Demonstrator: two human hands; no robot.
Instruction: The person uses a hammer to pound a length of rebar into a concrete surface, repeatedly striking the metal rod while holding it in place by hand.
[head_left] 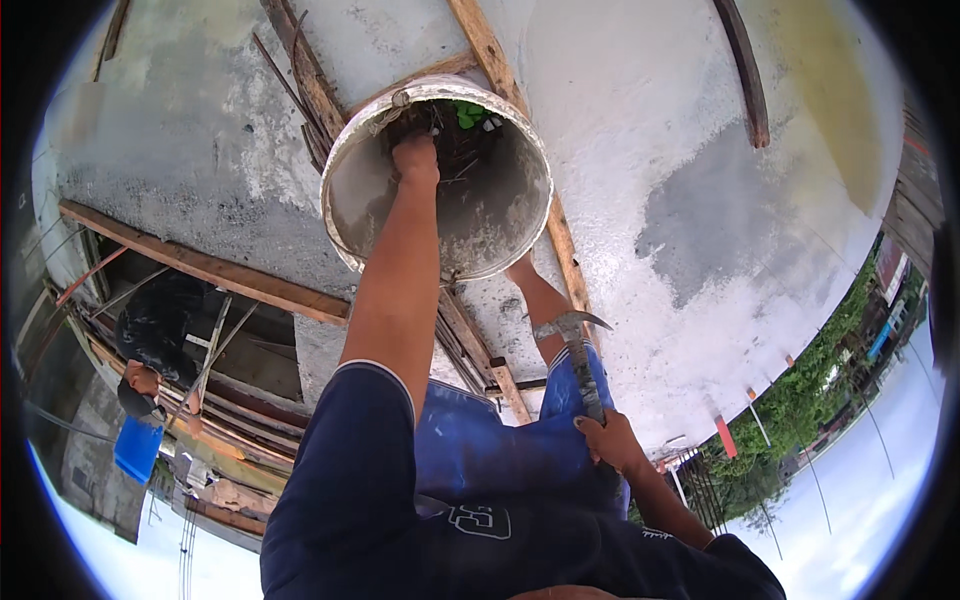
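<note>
My left arm reaches down into a pale, cement-crusted bucket (490, 225). Inside it, my left hand (415, 157) is closed at the dark litter (460, 150) of what look like nails and scraps. What its fingers grip is too dark to make out. A green leafy bit (468, 114) lies near the bucket's far wall. By my right thigh, my right hand (612, 440) is wrapped round the lower handle of a claw hammer (578, 355), its metal head pointing up and away from me.
Timber lengths lie on the wet concrete slab (690, 220), including a long plank (205, 262) at the left beside an opening. Another person (155, 330) is in that opening, near a blue object (138, 447). Rebar (700, 490) stands at the right edge.
</note>
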